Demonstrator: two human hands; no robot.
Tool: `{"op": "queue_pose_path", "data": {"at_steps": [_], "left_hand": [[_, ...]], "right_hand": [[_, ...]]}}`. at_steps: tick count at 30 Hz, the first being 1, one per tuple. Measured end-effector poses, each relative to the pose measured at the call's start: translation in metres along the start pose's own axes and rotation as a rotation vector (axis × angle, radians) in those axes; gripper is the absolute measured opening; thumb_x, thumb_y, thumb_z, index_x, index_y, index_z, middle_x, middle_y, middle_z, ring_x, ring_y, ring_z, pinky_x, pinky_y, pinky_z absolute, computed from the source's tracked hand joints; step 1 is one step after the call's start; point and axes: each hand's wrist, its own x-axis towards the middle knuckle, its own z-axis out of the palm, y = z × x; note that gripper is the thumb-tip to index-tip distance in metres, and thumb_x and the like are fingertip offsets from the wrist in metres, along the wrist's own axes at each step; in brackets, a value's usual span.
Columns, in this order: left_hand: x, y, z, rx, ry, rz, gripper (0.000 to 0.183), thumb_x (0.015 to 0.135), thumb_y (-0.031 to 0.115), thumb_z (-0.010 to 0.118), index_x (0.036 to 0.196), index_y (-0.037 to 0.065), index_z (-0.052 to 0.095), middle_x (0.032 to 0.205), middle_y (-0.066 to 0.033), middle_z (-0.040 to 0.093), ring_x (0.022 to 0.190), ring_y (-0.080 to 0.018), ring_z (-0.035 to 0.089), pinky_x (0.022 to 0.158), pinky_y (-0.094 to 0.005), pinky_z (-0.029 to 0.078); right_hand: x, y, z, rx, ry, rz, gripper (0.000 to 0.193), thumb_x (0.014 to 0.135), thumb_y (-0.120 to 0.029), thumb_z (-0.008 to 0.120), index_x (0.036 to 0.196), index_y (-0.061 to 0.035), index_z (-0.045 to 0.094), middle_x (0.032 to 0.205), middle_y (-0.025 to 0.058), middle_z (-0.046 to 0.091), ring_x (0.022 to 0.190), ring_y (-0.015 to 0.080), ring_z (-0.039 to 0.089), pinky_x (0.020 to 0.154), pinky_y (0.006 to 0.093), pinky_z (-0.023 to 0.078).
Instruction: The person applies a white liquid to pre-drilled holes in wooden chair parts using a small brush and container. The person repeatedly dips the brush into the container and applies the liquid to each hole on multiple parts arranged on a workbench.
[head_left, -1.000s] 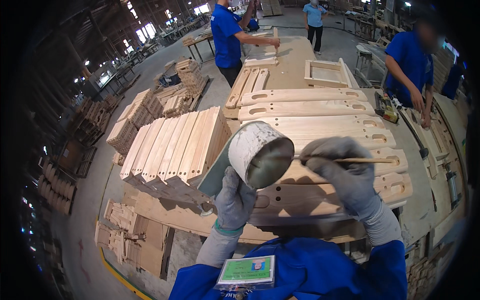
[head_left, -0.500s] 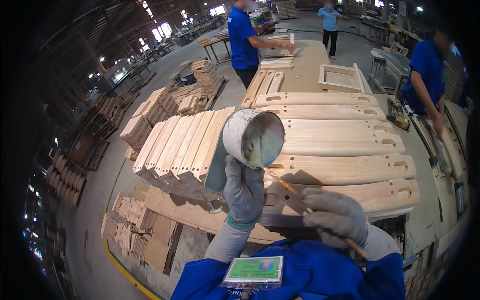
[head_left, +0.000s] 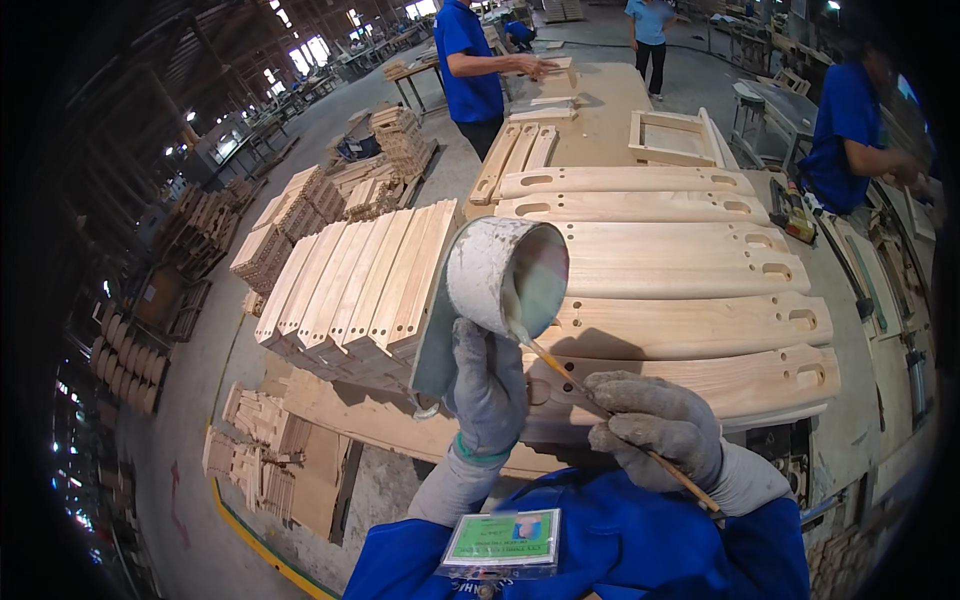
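Observation:
My gloved left hand (head_left: 488, 395) is closed around a white, crusted round cup (head_left: 478, 272), tilted with its mouth to the right. Pale, whitish residue coats the cup's inside. A greyish flat piece shows just behind the cup, partly hidden. In my gloved right hand (head_left: 660, 425) is a thin wooden-handled brush (head_left: 556, 367), slanting up to the left, its tip at the cup's mouth. Beyond my hands, long curved wooden boards (head_left: 700, 325) with oval slots and small round holes lie side by side.
A stack of wooden slats (head_left: 365, 275) with dark end holes stands left of the cup. Farther off are a wooden frame (head_left: 675, 140) and a power tool (head_left: 793, 215). Co-workers in blue stand at the far left (head_left: 468, 65) and right (head_left: 845, 130) of the bench.
My right hand and the brush have shifted slightly left. The scene has moved a little up in view. The right co-worker's hands have risen.

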Motion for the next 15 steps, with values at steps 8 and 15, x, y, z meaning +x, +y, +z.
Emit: {"op": "queue_pose_path", "data": {"at_steps": [8, 15], "left_hand": [[0.002, -0.003, -0.018, 0.242, -0.108, -0.143, 0.047, 0.089, 0.003, 0.051, 0.131, -0.010, 0.035, 0.120, -0.0183, 0.054, 0.108, -0.0231, 0.056, 0.093, -0.0324, 0.044], [0.003, 0.000, -0.019, -0.020, -0.119, -0.264, 0.053, 0.083, -0.009, 0.041, 0.134, -0.012, 0.027, 0.127, -0.0211, 0.047, 0.115, -0.0266, 0.052, 0.097, -0.0323, 0.042]], "right_hand": [[0.049, 0.015, -0.025, 0.393, 0.389, 0.495, 0.021, 0.084, -0.016, 0.067, 0.094, 0.0003, 0.060, 0.082, 0.0099, 0.064, 0.075, 0.0172, 0.064, 0.067, 0.0270, 0.055], [0.071, 0.041, -0.025, -0.406, -0.391, 0.005, 0.017, 0.084, -0.020, 0.058, 0.087, -0.0053, 0.066, 0.068, 0.0091, 0.056, 0.058, 0.0238, 0.056, 0.051, 0.0350, 0.044]]}}
